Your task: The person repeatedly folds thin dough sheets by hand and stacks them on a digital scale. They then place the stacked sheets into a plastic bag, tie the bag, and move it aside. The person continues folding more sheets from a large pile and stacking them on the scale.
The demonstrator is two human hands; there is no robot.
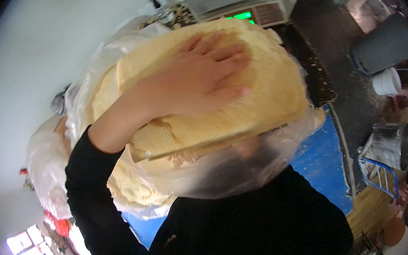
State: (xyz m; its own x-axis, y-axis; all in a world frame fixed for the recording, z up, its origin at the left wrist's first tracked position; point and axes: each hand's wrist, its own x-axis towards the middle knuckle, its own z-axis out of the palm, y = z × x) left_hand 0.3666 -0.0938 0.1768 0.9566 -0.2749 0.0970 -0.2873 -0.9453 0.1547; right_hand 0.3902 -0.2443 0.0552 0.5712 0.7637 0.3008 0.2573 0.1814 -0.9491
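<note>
Flat on top of a large pale-yellow food slab (pixel 269 86), which looks like stacked tofu sheets, rests my left hand (pixel 191 77), palm down with fingers spread. The slab's near left corner is cracked, and its front edge is ragged. A clear plastic bag (pixel 213 177) hangs around its near and left sides. Beneath it, more yellow crumpled food (pixel 133 183) shows in the plastic. A blurred pinkish shape (pixel 247 147) shows through the bag and may be my right hand; the plastic hides its fingers.
Behind the slab stands a digital scale (pixel 237 3) with a lit green display. A dark tray (pixel 305 67) with crumbs sits on the right, by a blue surface (pixel 321 156). Farther right are a white bucket (pixel 386 82), a metal pot (pixel 390 145) and a blue-handled rack (pixel 380 174).
</note>
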